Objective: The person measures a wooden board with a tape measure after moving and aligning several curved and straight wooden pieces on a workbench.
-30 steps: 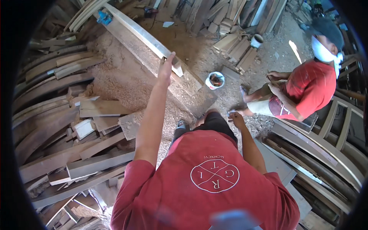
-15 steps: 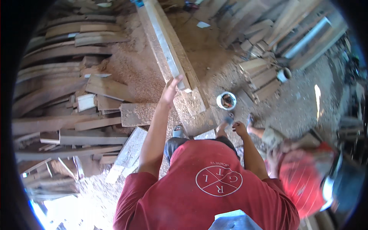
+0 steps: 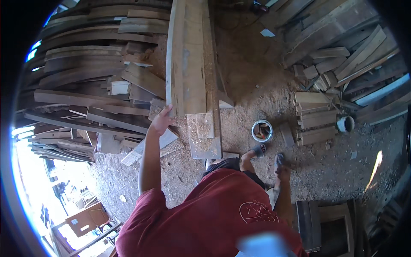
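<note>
A long wooden board (image 3: 188, 64) lies over a sawdust-covered bench plank (image 3: 208, 147) and runs away to the far edge. My left hand (image 3: 161, 121) grips the board's near left corner, with its fingers at the edge. Apart from the wood, my right hand (image 3: 282, 172) hangs low on the right, in front of a sandalled foot (image 3: 279, 159). Its fingers are small and dim, so whether they hold anything cannot be made out.
A white bucket (image 3: 262, 131) holding wood scraps or tools stands right of the bench. Stacked timber (image 3: 81, 64) fills the left; short blocks (image 3: 317, 124) and a small pot (image 3: 346, 124) sit right. A wooden frame (image 3: 338, 212) lies lower right. Another person's leg (image 3: 274, 195) shows beside my right arm.
The wood in my left hand has swung round and now shows a broad face. My left hand has moved left and nearer. The view has shifted, and the co-worker's red shirt has gone from it.
</note>
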`<state>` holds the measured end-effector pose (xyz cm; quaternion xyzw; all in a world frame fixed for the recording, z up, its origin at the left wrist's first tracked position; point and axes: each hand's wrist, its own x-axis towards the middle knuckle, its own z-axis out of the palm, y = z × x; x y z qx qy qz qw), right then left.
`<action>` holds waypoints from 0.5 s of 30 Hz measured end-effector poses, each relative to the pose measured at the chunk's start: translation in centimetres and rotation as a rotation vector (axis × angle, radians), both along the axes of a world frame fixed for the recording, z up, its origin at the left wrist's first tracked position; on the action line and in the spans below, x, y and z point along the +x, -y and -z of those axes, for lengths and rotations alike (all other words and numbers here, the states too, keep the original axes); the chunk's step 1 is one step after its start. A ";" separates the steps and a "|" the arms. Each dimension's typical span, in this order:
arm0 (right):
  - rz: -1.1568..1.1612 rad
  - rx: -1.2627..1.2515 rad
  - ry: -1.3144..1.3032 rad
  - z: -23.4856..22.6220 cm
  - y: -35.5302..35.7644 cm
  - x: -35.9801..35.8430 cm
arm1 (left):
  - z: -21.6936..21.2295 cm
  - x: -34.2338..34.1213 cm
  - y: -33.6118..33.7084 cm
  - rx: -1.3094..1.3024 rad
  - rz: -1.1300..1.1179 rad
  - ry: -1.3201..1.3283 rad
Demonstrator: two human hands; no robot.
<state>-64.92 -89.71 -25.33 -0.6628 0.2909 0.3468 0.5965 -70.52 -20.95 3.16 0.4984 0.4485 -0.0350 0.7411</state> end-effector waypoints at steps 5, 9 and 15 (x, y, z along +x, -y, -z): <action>-0.030 -0.142 -0.312 -1.1 7.0 1.8 | -0.9 0.8 1.9 0.041 -0.096 -0.007; -0.164 -0.199 -0.403 0.1 8.7 7.7 | -0.4 1.9 1.5 0.143 -0.109 -0.092; -0.269 -0.200 -0.188 -2.9 3.3 22.7 | 0.9 0.7 -1.1 0.131 0.042 0.002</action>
